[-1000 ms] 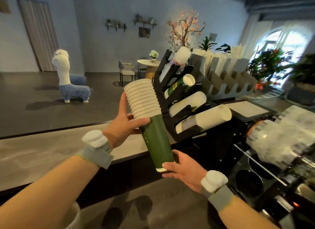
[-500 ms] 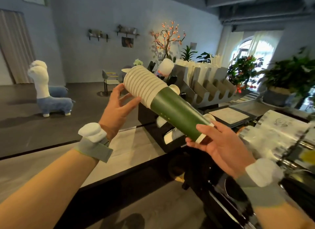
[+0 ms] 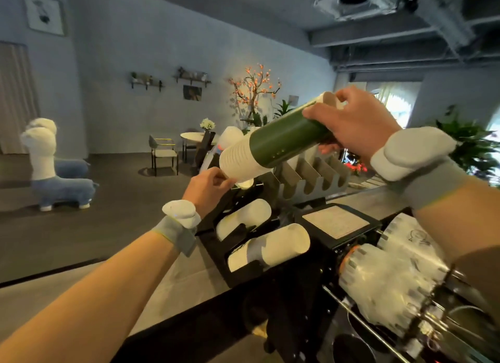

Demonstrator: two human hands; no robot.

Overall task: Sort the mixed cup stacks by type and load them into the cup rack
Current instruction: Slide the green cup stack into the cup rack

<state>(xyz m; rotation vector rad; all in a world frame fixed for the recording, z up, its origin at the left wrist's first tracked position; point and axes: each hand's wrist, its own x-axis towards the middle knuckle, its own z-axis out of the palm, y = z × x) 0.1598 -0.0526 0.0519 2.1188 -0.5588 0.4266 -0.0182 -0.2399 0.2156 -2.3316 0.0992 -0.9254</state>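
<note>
A stack of green paper cups [image 3: 281,143] with white rims is tilted, rim end pointing down-left over the black cup rack [image 3: 238,254]. My right hand [image 3: 349,124] grips the stack's raised base end. My left hand [image 3: 208,189] holds the lower rim end with its fingertips, just above a rack slot. Two stacks of white cups [image 3: 267,246] lie in the rack's lower slots, and another white stack [image 3: 230,138] sits in the top slot behind the green one.
A grey slotted holder [image 3: 311,178] stands behind the rack. A black machine with a label [image 3: 335,222] sits to the rack's right. Sleeved clear plastic cups [image 3: 387,281] lie at the lower right. The counter [image 3: 189,284] runs beneath the rack.
The green stack has flipped its slope: my right hand lifted the base end up and right, while my left hand brought the rim end down toward the rack.
</note>
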